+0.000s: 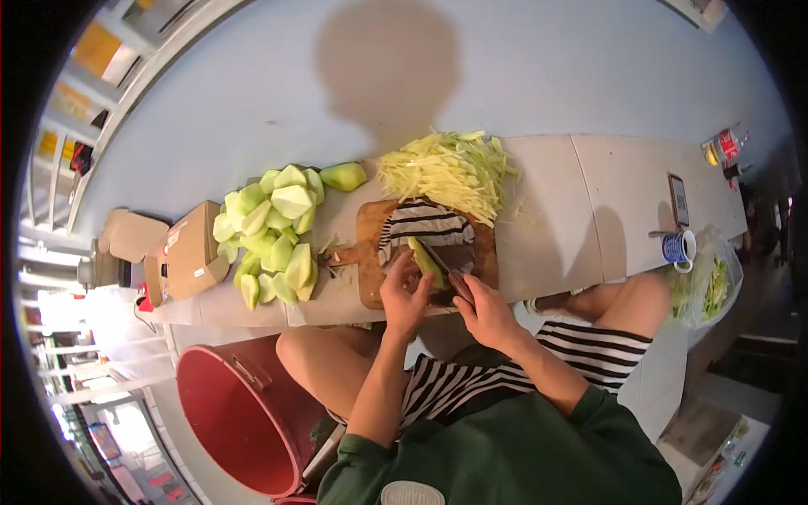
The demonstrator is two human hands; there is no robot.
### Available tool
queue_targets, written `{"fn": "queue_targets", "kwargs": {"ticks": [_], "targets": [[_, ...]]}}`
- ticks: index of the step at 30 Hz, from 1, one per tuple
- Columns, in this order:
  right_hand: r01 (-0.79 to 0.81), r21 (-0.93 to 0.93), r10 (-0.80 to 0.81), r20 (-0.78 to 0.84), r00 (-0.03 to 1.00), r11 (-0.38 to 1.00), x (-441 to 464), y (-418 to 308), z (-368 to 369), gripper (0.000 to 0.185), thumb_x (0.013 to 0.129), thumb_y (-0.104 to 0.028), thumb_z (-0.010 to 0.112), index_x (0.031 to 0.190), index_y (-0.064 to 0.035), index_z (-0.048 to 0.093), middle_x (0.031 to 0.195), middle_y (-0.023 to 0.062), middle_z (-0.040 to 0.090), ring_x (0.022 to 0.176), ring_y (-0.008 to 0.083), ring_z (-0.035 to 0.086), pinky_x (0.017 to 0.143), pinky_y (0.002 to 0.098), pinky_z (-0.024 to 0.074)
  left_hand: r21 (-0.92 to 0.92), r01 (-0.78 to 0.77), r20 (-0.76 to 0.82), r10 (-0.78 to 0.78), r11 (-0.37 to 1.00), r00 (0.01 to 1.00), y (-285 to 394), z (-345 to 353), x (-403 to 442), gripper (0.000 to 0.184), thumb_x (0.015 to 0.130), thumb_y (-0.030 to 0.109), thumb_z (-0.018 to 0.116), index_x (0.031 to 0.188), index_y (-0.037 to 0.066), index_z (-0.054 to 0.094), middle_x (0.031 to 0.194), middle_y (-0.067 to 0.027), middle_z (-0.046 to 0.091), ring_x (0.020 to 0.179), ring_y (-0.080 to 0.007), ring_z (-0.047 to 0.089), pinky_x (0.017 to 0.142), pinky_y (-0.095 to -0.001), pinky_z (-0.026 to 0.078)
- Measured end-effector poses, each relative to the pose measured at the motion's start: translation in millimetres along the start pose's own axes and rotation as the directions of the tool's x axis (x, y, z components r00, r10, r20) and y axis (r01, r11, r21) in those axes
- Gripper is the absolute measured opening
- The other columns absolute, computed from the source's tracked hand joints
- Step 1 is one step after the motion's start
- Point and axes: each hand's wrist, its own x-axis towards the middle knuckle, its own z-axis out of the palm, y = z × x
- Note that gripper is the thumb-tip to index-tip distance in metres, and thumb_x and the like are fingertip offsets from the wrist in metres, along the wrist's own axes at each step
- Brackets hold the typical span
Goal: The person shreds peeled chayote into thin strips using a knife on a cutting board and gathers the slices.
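Over a wooden cutting board [368, 268], my left hand [404, 295] holds a green piece of peeled fruit or vegetable [427, 263], its fingers around the lower left side. My right hand [486, 311] grips the handle of a knife [460, 284], whose blade lies along the right side of the piece. Beneath them a striped black-and-white cloth [427, 223] is spread on the board. Pale green shreds [446, 172] are heaped behind the board. Left of the board is a pile of cut pale green pieces [273, 227], with a whole green one [343, 177] at its back right.
An open cardboard box [192, 252] stands at the left. A large red bucket [240, 417] is below the table edge [227, 318]. On the right are a phone [678, 200], a blue-and-white mug [677, 249], a bottle [724, 146] and a plastic bag of greens [714, 286].
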Motion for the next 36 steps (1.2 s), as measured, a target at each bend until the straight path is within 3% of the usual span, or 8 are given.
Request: {"fn": "queue_targets", "kwargs": {"ticks": [2, 7, 12, 15, 17, 23, 32, 36], "targets": [[0.043, 0.036, -0.043, -0.004, 0.999, 0.998, 2.7, -9.7, -4.1, 0.044, 0.100, -0.018, 0.059, 0.132, 0.0087, 0.046, 0.114, 0.0329, 0.062, 0.103, 0.0507, 0.062, 0.086, 0.0527, 0.0522, -0.252, 0.094, 0.023, -0.091, 0.963, 0.996, -8.7, 2.5, -6.9, 0.045, 0.091, 0.000, 0.073, 0.132, -0.002, 0.056, 0.111, -0.0103, 0.067, 0.094, -0.0135, 0.065, 0.070, -0.0267, 0.055], [0.062, 0.009, -0.062, 0.005, 0.998, 0.998, 10.8, -4.0, 3.0, 0.042, 0.100, -0.019, 0.059, 0.131, 0.0054, 0.043, 0.108, 0.0309, 0.063, 0.097, 0.0508, 0.063, 0.080, 0.0548, 0.0527, -0.113, -0.015, -0.034, 0.011, 0.994, 0.999, -24.9, 1.4, -3.3, 0.039, 0.092, 0.001, 0.071, 0.127, -0.001, 0.054, 0.114, -0.0107, 0.063, 0.095, -0.0149, 0.063, 0.074, -0.0281, 0.056], [0.037, -0.008, -0.037, 0.018, 0.999, 0.999, 10.7, -4.1, 0.1, 0.045, 0.100, -0.020, 0.059, 0.133, 0.0038, 0.041, 0.107, 0.0313, 0.063, 0.091, 0.0516, 0.064, 0.075, 0.0573, 0.0531, 0.124, -0.349, 0.056, 0.344, 0.929, 0.937, -48.3, 0.6, 8.9, 0.034, 0.091, 0.011, 0.068, 0.121, 0.002, 0.053, 0.115, -0.0229, 0.057, 0.095, -0.0385, 0.059, 0.078, -0.0429, 0.052], [-0.145, -0.046, 0.150, 0.143, 0.978, 0.988, 8.3, -13.3, -7.7, 0.047, 0.099, -0.018, 0.060, 0.134, 0.0068, 0.042, 0.112, 0.0290, 0.064, 0.102, 0.0479, 0.064, 0.085, 0.0514, 0.0534, 0.150, -0.497, 0.085, 0.490, 0.855, 0.868, -55.3, -0.2, 18.6, 0.035, 0.094, 0.018, 0.064, 0.122, 0.002, 0.051, 0.115, -0.0257, 0.056, 0.097, -0.0456, 0.055, 0.080, -0.0488, 0.048], [0.008, -0.168, 0.011, 0.111, 0.994, 0.986, 2.2, -16.0, -7.7, 0.046, 0.098, -0.017, 0.061, 0.133, 0.0055, 0.043, 0.105, 0.0289, 0.064, 0.085, 0.0471, 0.067, 0.072, 0.0506, 0.0565, 0.114, -0.482, 0.099, 0.472, 0.869, 0.876, -64.2, 0.6, 19.2, 0.038, 0.095, 0.026, 0.062, 0.123, 0.002, 0.051, 0.115, -0.0260, 0.056, 0.098, -0.0452, 0.056, 0.081, -0.0482, 0.049], [-0.016, -0.275, 0.060, 0.152, 0.987, 0.961, -13.3, -63.6, -35.3, 0.049, 0.098, -0.018, 0.061, 0.137, 0.0043, 0.043, 0.091, 0.0236, 0.062, 0.051, 0.0390, 0.060, 0.045, 0.0435, 0.0518, 0.115, -0.497, 0.145, 0.481, 0.860, 0.865, -79.3, 1.8, 23.6, 0.051, 0.098, 0.043, 0.054, 0.128, 0.002, 0.051, 0.118, -0.0273, 0.057, 0.101, -0.0488, 0.059, 0.083, -0.0534, 0.050], [-0.033, -0.303, 0.107, 0.232, 0.967, 0.953, -5.9, -74.1, -44.0, 0.046, 0.100, -0.019, 0.057, 0.136, 0.0066, 0.042, 0.089, 0.0188, 0.059, 0.055, 0.0330, 0.066, 0.045, 0.0404, 0.0550, 0.120, -0.330, 0.206, 0.302, 0.936, 0.931, -65.0, -1.3, 24.5, 0.057, 0.093, 0.053, 0.056, 0.123, 0.005, 0.057, 0.116, -0.0252, 0.059, 0.099, -0.0473, 0.062, 0.080, -0.0525, 0.053], [-0.044, -0.316, 0.138, 0.282, 0.950, 0.948, -3.3, -78.4, -46.2, 0.046, 0.100, -0.016, 0.055, 0.137, 0.0076, 0.041, 0.089, 0.0192, 0.058, 0.058, 0.0323, 0.067, 0.046, 0.0396, 0.0554, 0.149, -0.461, 0.211, 0.428, 0.875, 0.879, -71.6, 0.7, 27.8, 0.063, 0.090, 0.050, 0.059, 0.126, -0.002, 0.053, 0.111, -0.0241, 0.059, 0.094, -0.0457, 0.063, 0.079, -0.0501, 0.052]]}}
